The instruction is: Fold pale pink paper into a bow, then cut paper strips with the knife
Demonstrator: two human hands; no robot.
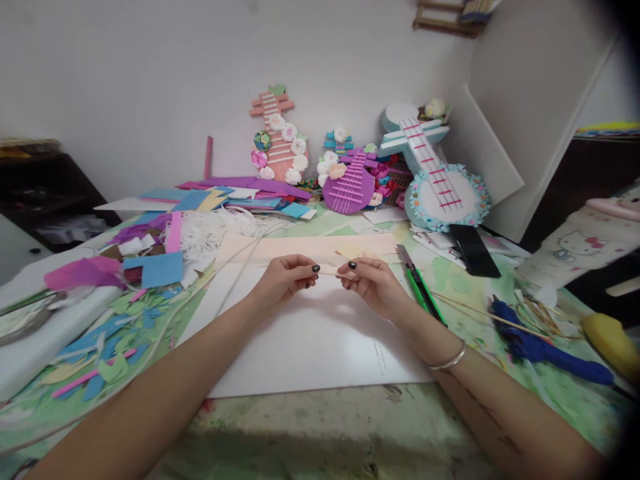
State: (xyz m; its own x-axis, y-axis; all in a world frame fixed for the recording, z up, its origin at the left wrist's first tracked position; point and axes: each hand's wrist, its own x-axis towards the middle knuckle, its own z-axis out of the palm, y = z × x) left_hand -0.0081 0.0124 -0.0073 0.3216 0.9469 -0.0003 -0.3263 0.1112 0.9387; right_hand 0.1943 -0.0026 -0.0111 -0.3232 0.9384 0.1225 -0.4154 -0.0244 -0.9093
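Note:
My left hand (286, 277) and my right hand (369, 280) meet over a white sheet (310, 340) in the middle of the table. Between their fingertips they pinch the two ends of a thin pale strip (330, 270). A pale peach foam sheet (310, 250) lies just behind the hands. A silver bangle (449, 362) sits on my right wrist.
A green utility knife (420, 285) lies right of my right hand, with a black phone (473, 250) and a blue glue gun (540, 347) beyond. Foam scraps (120, 327) and white cord (215, 230) crowd the left. Foam instrument models (350, 180) lean on the back wall.

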